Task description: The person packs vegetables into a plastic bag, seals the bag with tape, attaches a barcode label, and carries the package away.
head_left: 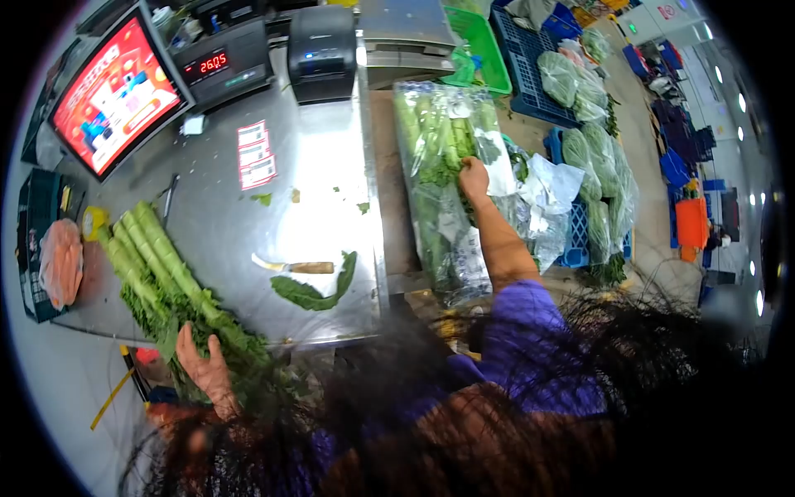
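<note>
Evidently the left hand, fingers spread, has no firm grip on the stalks at nine o'clock; with leafy ends past the table's six-o'clock edge, they could slide off. At one o'clock, the right hand, curled tight on the bag, could tear its plastic.

Ahead of the left hand, stalks were pale green, their leaves darker; beyond the right hand, a basket was bright green; the sleeve behind that hand was purple.
</note>
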`<act>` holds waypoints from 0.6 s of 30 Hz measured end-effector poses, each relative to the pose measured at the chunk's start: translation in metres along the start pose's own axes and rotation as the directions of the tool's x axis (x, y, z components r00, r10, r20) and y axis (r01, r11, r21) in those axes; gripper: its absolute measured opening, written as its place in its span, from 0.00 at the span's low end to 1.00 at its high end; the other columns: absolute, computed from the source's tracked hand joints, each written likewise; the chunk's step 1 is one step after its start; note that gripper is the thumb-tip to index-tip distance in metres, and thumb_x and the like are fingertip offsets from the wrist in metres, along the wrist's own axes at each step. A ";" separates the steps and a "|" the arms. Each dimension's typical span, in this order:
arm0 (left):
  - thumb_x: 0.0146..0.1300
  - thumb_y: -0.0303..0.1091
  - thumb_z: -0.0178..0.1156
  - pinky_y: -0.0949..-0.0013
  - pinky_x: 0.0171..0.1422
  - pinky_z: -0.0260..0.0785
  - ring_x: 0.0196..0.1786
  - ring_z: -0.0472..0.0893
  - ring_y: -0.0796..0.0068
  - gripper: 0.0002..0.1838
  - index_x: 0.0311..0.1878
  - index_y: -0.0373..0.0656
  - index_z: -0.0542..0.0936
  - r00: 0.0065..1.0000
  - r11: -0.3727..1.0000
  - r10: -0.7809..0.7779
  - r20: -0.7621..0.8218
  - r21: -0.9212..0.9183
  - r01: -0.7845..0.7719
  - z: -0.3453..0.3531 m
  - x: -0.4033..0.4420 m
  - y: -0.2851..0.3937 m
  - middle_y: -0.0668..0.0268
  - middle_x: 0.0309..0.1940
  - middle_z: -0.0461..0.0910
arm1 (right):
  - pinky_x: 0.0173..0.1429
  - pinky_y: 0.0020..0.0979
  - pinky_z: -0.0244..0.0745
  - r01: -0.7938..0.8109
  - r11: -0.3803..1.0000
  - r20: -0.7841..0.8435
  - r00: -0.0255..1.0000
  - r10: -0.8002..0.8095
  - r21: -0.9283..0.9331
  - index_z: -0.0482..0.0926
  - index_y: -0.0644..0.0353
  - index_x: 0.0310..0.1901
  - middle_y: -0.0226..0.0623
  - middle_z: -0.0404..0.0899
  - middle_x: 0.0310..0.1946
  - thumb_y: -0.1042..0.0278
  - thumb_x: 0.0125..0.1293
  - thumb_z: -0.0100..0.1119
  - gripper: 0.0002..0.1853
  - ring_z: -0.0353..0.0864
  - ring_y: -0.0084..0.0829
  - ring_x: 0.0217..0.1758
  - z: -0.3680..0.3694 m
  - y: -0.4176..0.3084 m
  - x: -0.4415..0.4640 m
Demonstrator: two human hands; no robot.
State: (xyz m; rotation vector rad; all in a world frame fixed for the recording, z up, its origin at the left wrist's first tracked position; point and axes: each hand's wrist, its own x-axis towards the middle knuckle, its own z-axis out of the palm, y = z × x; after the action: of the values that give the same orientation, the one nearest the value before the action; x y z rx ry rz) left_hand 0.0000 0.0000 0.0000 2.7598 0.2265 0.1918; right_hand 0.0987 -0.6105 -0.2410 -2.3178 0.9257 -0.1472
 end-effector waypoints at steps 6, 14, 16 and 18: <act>0.53 0.26 0.63 0.61 0.61 0.63 0.58 0.70 0.57 0.27 0.59 0.43 0.71 0.916 0.921 0.344 0.206 -0.265 -0.286 0.131 -0.035 0.099 0.56 0.56 0.71 | 0.62 0.43 0.63 0.135 0.814 -0.303 0.884 -0.357 -0.566 0.57 0.64 0.63 0.58 0.68 0.53 0.70 0.52 0.53 0.34 0.70 0.50 0.56 -0.075 0.074 0.067; 0.52 0.29 0.64 0.61 0.57 0.65 0.54 0.72 0.55 0.27 0.57 0.43 0.72 0.799 0.886 0.442 0.409 -0.336 -0.318 0.161 -0.047 0.131 0.56 0.52 0.73 | 0.62 0.44 0.62 -0.115 0.938 -0.091 0.992 0.090 -0.327 0.59 0.70 0.62 0.62 0.64 0.59 0.63 0.57 0.53 0.33 0.65 0.53 0.61 -0.084 0.079 0.090; 0.52 0.29 0.64 0.61 0.57 0.65 0.54 0.72 0.55 0.27 0.57 0.43 0.72 0.786 0.883 0.450 0.423 -0.343 -0.321 0.159 -0.046 0.139 0.56 0.52 0.73 | 0.62 0.43 0.63 -0.010 0.941 -0.033 0.999 -0.001 -0.339 0.63 0.70 0.59 0.60 0.66 0.57 0.63 0.55 0.55 0.31 0.67 0.53 0.60 -0.093 0.062 0.090; 0.52 0.29 0.64 0.60 0.57 0.65 0.53 0.72 0.55 0.27 0.57 0.43 0.72 0.777 0.879 0.457 0.433 -0.352 -0.321 0.160 -0.045 0.146 0.56 0.51 0.73 | 0.61 0.43 0.64 0.150 0.890 -0.110 0.970 -0.217 -0.432 0.66 0.69 0.56 0.59 0.69 0.54 0.63 0.54 0.56 0.29 0.68 0.53 0.57 -0.083 0.085 0.109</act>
State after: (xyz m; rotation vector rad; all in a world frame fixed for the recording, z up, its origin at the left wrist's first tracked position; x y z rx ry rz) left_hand 0.0016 -0.1976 -0.0993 2.4465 -0.4900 -0.3802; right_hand 0.1044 -0.7717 -0.2395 -2.8330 0.8768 -0.2294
